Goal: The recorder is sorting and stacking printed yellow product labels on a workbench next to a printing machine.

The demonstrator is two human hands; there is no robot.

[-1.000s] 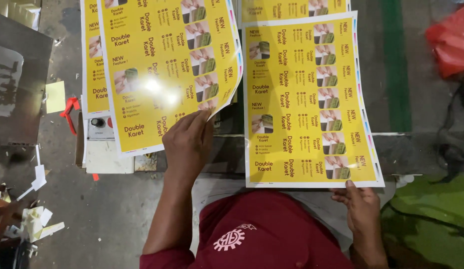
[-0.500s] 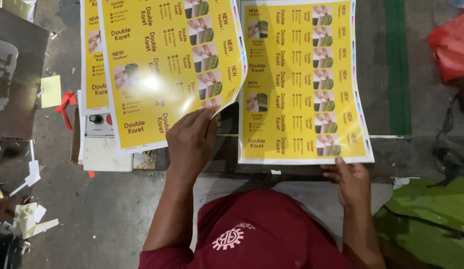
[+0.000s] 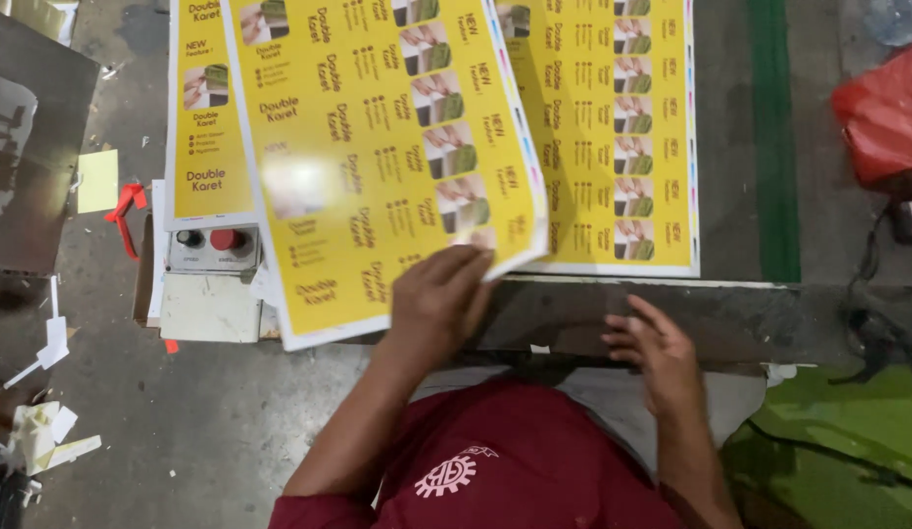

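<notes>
The left hand pinches the near right corner of a glossy yellow printed sheet, fingers curled over its white edge; the sheet is lifted and tilted, overlapping the stack of yellow sheets lying flat farther right; the right hand hovers open and empty over the dark near edge of the counter, just short of the stack; another yellow sheet lies at the left, above a grey control box with a black and a red button; paper scraps litter the concrete floor; glare blanks part of the lifted sheet; all sheets are cut off at the top; a red bag shows at the right
</notes>
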